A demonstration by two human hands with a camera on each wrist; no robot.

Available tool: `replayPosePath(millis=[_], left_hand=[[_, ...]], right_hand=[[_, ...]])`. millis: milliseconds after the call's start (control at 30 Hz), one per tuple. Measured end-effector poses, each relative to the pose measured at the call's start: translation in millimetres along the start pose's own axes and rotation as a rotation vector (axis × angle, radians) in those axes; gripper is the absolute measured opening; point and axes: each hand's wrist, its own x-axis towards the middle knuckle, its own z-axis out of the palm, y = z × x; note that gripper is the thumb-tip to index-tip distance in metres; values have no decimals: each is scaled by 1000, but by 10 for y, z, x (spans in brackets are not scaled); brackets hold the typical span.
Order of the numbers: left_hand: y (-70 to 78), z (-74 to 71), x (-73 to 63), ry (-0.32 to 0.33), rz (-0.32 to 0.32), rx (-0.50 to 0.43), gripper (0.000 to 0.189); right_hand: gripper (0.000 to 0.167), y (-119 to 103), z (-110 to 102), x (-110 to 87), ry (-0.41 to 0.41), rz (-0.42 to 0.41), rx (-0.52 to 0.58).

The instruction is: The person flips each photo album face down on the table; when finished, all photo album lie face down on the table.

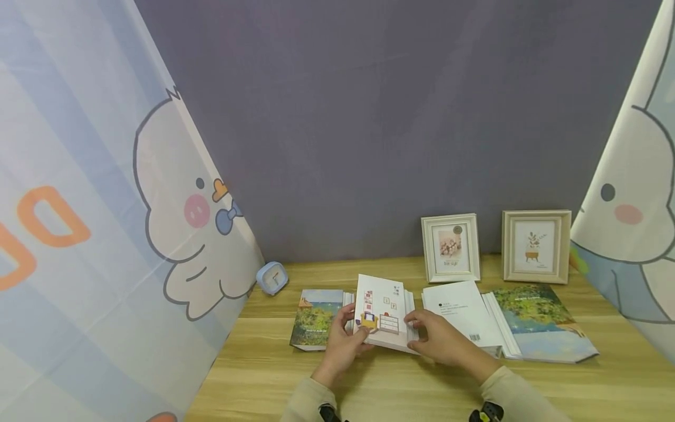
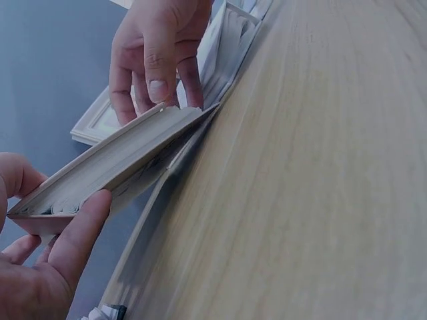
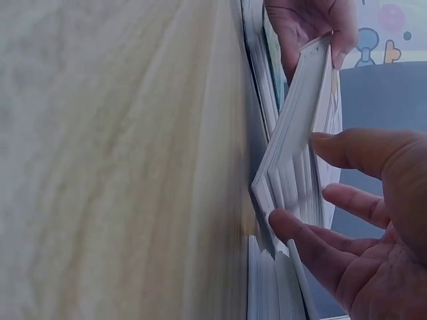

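While the left hand (image 1: 343, 346) pinches a white album (image 1: 382, 316), the right hand (image 1: 435, 334) spreads at its page edge

Lifted clear of the table (image 1: 401, 392) at least in part and tilted, the white album is between the two hands near the middle of the table. Its cover, with a drawn yellow armchair and a chest of drawers, faces up toward the head camera. The left hand grips the album's left side, thumb on the cover and fingers behind. The right hand has its thumb and fingers spread apart at the other side, where the page edges show; the thumb touches the upper cover, but whether all the fingertips touch the album I cannot tell.

Just left of the white album lies a painted album (image 1: 316, 316), partly behind the left hand. To the right lie a book (image 1: 464, 313) with a barcode on its white cover and, just beside it, a second painted album (image 1: 543, 319). Behind these, two pale frames stand upright: one with a flower picture (image 1: 450, 249), the other with a potted plant picture (image 1: 535, 246). At the back left is a small blue clock (image 1: 272, 278). Beyond the table hangs a grey curtain (image 1: 369, 117), and cartoon-printed cloth (image 1: 174, 205) flanks it.
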Motion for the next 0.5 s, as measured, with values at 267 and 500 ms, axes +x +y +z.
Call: replayPosePath(millis=[267,500], left_hand=[[35,-8,-1,34,2,-17,66],[27,-33,-3,29,15,-29,65]], right_hand=[[51,20,-30,18,39,1,-18],[51,56,-64,18,36,35,62]])
